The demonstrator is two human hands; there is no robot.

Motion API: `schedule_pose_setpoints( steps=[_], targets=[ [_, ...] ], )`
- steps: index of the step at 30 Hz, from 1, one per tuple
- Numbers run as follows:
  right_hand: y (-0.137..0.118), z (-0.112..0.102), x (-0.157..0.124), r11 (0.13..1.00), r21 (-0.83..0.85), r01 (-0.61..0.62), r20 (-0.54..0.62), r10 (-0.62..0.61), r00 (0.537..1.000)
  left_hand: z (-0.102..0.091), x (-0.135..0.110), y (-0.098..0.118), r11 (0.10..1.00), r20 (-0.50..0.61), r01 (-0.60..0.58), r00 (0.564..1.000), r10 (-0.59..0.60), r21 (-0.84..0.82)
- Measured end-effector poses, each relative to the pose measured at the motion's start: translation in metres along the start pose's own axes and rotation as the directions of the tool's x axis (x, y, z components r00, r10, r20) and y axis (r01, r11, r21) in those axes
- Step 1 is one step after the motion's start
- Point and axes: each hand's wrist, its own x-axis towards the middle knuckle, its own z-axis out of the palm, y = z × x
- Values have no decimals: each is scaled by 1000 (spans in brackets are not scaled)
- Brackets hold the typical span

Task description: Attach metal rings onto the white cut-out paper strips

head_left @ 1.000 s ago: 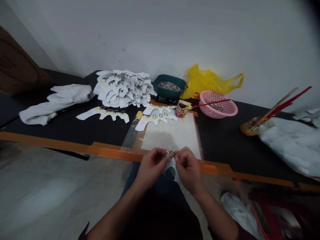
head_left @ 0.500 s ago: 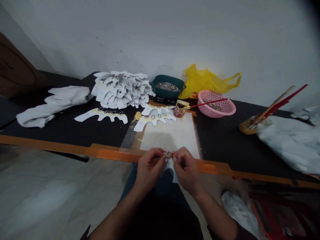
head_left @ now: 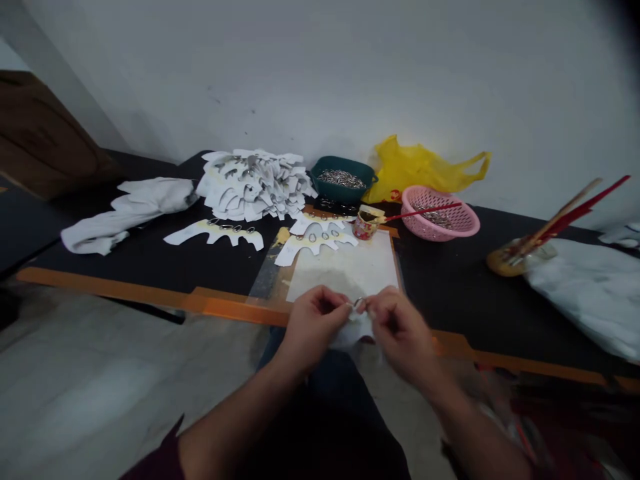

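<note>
Both hands meet over my lap at the table's front edge, around a white cut-out piece (head_left: 347, 333) with a scalloped side. My left hand (head_left: 315, 327) is closed, pinching the piece near a small metal ring (head_left: 359, 303). Thumb and fingers of my right hand (head_left: 403, 330) pinch at the other side of that ring; the fingertips are slightly blurred. Beyond them, similar white pieces (head_left: 316, 245) carrying metal rings and yellowish glue lie at the back of a white sheet (head_left: 345, 270). Another ringed piece (head_left: 215, 233) rests on the black table to the left.
A pile of white pieces (head_left: 255, 187) stands at the back, beside a green basin (head_left: 345, 190) of metal rings. A small glue tin (head_left: 365, 227) with a red brush sits near a pink basket (head_left: 440, 223). Right: a jar of brushes (head_left: 507, 260). Left: white cloth (head_left: 135, 210).
Both hands have shifted a little to the right with the white piece, and the right hand has turned slightly. The view has swung a bit left. Items on the table stay in place.
</note>
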Motion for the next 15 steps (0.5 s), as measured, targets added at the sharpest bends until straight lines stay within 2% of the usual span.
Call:
schedule_pose_setpoints(
  steps=[2, 4, 6, 8, 10, 11, 12, 15],
  targets=[
    [-25, -33, 12, 993, -111, 40, 81, -32, 996, 17, -3, 23, 998, 84, 18, 996, -14, -52],
    [-40, -59, 26, 965, -253, 71, 123, -41, 992, 32, -5, 38, 982, 154, 57, 988, -29, -178],
    [-37, -68, 39, 914, -387, 120, 183, -51, 982, 39, 1, 38, 959, 154, 116, 985, -77, -260],
    [-13, -52, 49, 851, -507, 138, 214, -31, 976, 32, 14, 22, 964, 50, 130, 991, -122, -233],
    [22, -21, 54, 837, -541, 87, 177, 12, 984, 14, 33, -3, 994, -129, 86, 987, -95, -72],
    [41, -4, 55, 847, -530, 49, 154, 39, 987, 3, 42, -16, 997, -213, 61, 976, -52, 36],
    [58, 13, 54, 853, -522, 4, 127, 73, 989, -7, 50, -28, 986, -248, 32, 969, 9, 162],
    [93, 47, 49, 863, -494, -104, 55, 150, 987, -31, 64, -51, 854, -253, -77, 938, 237, 515]
  ],
)
